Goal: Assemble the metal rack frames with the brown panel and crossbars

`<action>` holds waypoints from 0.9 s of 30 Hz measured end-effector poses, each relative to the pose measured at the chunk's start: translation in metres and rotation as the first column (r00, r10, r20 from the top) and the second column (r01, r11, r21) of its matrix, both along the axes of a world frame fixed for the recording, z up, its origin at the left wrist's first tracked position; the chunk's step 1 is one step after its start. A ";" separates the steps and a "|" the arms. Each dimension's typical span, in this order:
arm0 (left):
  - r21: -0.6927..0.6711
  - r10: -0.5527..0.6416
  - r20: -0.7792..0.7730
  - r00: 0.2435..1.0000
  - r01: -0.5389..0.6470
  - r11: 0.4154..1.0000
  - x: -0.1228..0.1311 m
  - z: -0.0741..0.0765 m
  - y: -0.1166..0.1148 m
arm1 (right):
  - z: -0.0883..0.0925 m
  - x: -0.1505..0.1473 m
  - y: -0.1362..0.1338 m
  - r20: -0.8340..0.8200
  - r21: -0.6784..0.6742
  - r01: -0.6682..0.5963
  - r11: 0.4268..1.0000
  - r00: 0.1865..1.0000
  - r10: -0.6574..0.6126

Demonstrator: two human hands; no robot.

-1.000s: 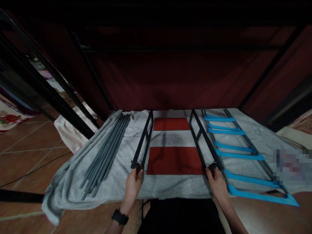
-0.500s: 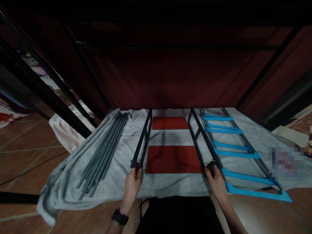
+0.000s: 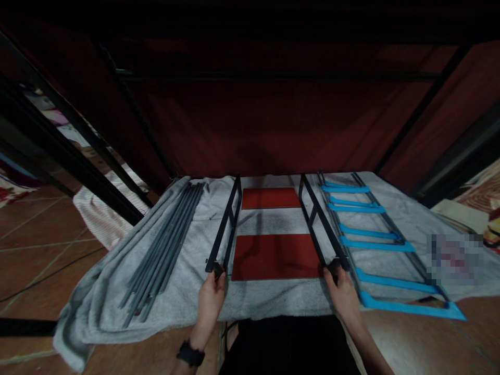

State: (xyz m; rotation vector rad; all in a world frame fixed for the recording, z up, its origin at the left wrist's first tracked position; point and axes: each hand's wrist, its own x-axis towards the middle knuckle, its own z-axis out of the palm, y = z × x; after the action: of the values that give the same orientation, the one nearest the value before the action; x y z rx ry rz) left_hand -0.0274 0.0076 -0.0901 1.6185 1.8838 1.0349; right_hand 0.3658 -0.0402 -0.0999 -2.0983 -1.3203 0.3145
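So, from the head cam: both arms are reaching forward, wrists low and close to the body. The left hand (image 3: 211, 297), with a black wristband (image 3: 190, 354) on that wrist, is pinching the near end of the left black frame (image 3: 224, 224). The right hand (image 3: 344, 297) is gripping the near end of the right black frame (image 3: 325, 224). Both frames are running away from the person, with the near red panel (image 3: 277, 255) and far red panel (image 3: 269, 198) lying between them. Can't tell if the near ends are lifting.

Compared with half a second ago, both hands are keeping the same grip, and the whole scene is sitting slightly further left.

Everything's lying on a rumpled grey towel (image 3: 281, 302): grey rods (image 3: 167, 245) bunching on the left, a blue-barred frame (image 3: 377, 244) on the right. Behind, dark red cloth (image 3: 250, 125) is hanging, and brown tiles (image 3: 39, 224) are showing at left.
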 end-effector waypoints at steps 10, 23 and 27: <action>-0.016 0.000 0.023 1.000 0.000 1.000 -0.001 0.002 -0.001 | 0.002 0.001 -0.005 -0.037 0.112 -0.026 0.993 0.999 0.030; 0.015 -0.011 0.064 0.998 0.010 1.000 -0.002 -0.002 -0.001 | 0.035 -0.123 0.055 0.097 0.075 -0.533 0.843 0.845 0.526; 0.051 0.006 0.080 0.997 -0.011 0.999 -0.001 -0.001 -0.002 | 0.054 -0.153 0.143 0.231 -0.286 -0.495 0.821 0.796 0.560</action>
State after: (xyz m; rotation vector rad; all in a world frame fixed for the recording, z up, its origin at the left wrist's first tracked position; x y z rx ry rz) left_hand -0.0287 0.0060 -0.0916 1.5746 1.8275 1.1429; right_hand 0.2132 0.1026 -0.0455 -1.9535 -2.1578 0.3877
